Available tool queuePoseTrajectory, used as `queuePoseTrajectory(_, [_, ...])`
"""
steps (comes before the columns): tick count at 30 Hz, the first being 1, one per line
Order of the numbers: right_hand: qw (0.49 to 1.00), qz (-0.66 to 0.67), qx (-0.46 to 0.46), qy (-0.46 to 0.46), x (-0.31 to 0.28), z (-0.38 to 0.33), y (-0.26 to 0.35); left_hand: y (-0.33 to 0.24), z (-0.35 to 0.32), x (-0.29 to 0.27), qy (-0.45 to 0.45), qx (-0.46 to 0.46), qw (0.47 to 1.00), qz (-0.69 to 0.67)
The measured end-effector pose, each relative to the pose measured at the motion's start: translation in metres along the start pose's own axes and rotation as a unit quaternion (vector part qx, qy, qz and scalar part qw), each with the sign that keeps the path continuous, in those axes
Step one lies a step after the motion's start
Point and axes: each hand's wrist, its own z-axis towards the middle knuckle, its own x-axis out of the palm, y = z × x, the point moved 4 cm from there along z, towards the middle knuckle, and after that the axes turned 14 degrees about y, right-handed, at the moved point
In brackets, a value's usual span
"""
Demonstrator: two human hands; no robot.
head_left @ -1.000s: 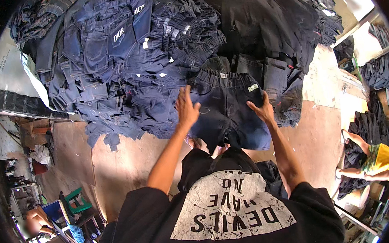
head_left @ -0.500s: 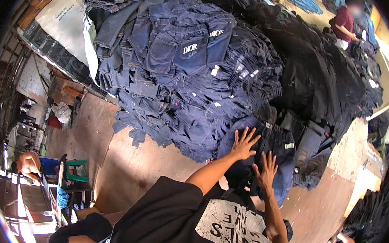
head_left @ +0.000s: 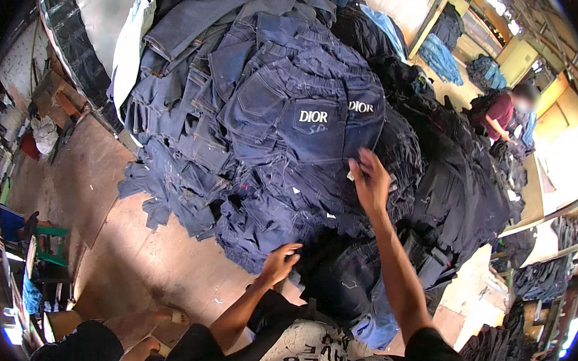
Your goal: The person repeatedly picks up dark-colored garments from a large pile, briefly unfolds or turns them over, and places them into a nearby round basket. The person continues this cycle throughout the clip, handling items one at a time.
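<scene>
On the wooden floor (head_left: 125, 254), seen from the head camera, a big heap of dark blue denim garments (head_left: 264, 128) rises in front of the person. Both hands are apart from each other. The right hand (head_left: 370, 181) reaches high onto the heap with fingers spread and flat on the cloth, gripping nothing that shows. The left hand (head_left: 278, 263) is lower, at the heap's near edge, with its fingers curled onto a darker garment (head_left: 337, 278) lying just before the person; whether it grips that cloth cannot be told.

Judging by how things lie, the sorting looks far from finished: most of the denim is still one loose mound, with a second, blacker pile (head_left: 465, 180) beside it on the right.

Two small dark rectangular labels with white lettering (head_left: 314, 116) sit side by side on folded pieces near the top of the heap, just above the right hand. Tiny white tags dot the cloth lower down. Another person in a red shirt (head_left: 498, 116) works farther off at the right.
</scene>
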Motion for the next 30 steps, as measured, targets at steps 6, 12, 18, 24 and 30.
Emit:
queuePoseTrajectory(6, [0.949, -0.231, 0.212, -0.032, 0.065, 0.187, -0.031, 0.019, -0.029, -0.094, -0.128, -0.007, 0.992, -0.019])
queuePoseTrajectory(12, [0.991, -0.103, -0.083, -0.013, 0.109, 0.167, 0.043, -0.092, 0.004, -0.188, -0.261, 0.258, 0.924, 0.109])
queuePoseTrajectory(18, [0.923, -0.109, -0.255, 0.266, 0.146, 0.006, 0.170, -0.200, 0.078, -0.227, -0.112, 0.118, 0.896, -0.414])
queuePoseTrajectory(24, [0.945, 0.138, -0.069, 0.288, 0.067, -0.108, 0.136, -0.255, 0.032, -0.167, -0.089, 0.043, 0.976, -0.195])
queuePoseTrajectory(30, [0.951, 0.268, 0.134, 0.078, -0.036, -0.209, -0.022, -0.301, -0.008, -0.085, 0.279, 0.180, 0.943, -0.018])
